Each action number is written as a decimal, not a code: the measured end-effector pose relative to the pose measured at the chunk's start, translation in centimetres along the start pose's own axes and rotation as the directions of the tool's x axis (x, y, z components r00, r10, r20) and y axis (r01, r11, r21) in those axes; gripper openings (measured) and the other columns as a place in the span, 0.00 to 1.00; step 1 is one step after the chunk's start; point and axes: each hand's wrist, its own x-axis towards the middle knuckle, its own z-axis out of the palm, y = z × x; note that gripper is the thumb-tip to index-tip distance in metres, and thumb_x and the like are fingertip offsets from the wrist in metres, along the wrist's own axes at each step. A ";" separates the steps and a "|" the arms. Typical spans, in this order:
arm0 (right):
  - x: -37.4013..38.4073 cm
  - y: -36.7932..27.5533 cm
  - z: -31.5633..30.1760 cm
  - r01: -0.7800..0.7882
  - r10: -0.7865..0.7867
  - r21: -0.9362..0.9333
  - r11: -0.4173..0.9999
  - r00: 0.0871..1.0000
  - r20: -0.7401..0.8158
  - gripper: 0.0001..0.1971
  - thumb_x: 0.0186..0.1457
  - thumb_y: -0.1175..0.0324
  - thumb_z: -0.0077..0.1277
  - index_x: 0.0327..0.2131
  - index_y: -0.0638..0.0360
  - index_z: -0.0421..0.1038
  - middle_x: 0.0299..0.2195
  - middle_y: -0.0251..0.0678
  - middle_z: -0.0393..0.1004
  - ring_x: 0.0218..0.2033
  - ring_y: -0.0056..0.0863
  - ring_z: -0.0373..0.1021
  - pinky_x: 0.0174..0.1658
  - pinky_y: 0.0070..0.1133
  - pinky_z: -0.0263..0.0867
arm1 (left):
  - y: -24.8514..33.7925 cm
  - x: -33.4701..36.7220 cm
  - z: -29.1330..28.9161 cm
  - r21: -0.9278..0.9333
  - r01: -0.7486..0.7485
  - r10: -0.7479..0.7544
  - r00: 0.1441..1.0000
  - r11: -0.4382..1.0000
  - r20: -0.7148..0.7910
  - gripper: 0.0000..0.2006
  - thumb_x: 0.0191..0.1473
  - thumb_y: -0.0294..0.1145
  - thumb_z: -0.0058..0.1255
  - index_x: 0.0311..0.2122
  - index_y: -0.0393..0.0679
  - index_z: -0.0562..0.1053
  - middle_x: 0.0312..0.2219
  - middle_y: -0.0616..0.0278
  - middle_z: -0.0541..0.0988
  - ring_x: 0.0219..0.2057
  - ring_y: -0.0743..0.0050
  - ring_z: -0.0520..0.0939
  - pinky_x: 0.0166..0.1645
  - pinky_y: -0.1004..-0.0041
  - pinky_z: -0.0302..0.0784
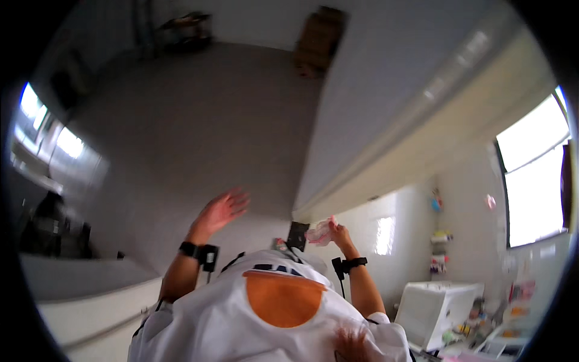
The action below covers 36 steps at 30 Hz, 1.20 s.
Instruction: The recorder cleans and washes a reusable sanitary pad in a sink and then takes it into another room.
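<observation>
My left hand is held out in front of me, fingers spread, with nothing in it. A black strap with a small black box sits round that wrist. Low on the right, my right hand grips a crumpled, see-through plastic bag with pink marks. What the bag holds, if anything, cannot be made out. The right wrist also wears a black strap with a box. Beyond the bag is the end of a long pale wall.
Grey floor stretches ahead. Stacked brown cartons stand at the far wall, near a small dark table. On the right are a white cabinet, assorted clutter and a bright window. A low white wall runs along the left.
</observation>
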 end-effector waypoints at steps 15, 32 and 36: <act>-1.2 -34.2 15.6 -0.529 -0.492 0.766 0.365 0.589 0.641 0.18 0.53 0.57 0.39 0.43 0.57 0.62 0.42 0.34 0.65 0.46 0.30 0.59 0.48 0.26 0.55 | -1.8 -9.3 -15.3 0.717 0.484 0.521 0.492 0.502 -0.697 0.14 0.49 0.40 0.44 0.38 0.42 0.68 0.36 0.59 0.73 0.37 0.66 0.74 0.41 0.71 0.70; 8.6 -46.9 27.7 -0.233 -0.490 0.546 0.805 0.256 0.833 0.16 0.47 0.69 0.42 0.41 0.60 0.64 0.37 0.33 0.68 0.37 0.24 0.64 0.42 0.21 0.60 | 16.8 -8.6 -8.7 0.388 -0.310 0.468 0.774 0.868 -0.427 0.19 0.51 0.39 0.45 0.46 0.44 0.62 0.36 0.68 0.70 0.36 0.79 0.71 0.40 0.78 0.68; 12.3 -48.5 30.6 0.353 -0.288 0.173 0.919 0.307 0.907 0.16 0.47 0.72 0.42 0.43 0.60 0.62 0.33 0.32 0.68 0.32 0.21 0.63 0.38 0.18 0.61 | 19.6 -8.0 -14.0 0.544 -0.172 0.499 0.680 0.821 -0.538 0.12 0.52 0.39 0.44 0.39 0.44 0.66 0.29 0.71 0.71 0.28 0.81 0.71 0.32 0.77 0.69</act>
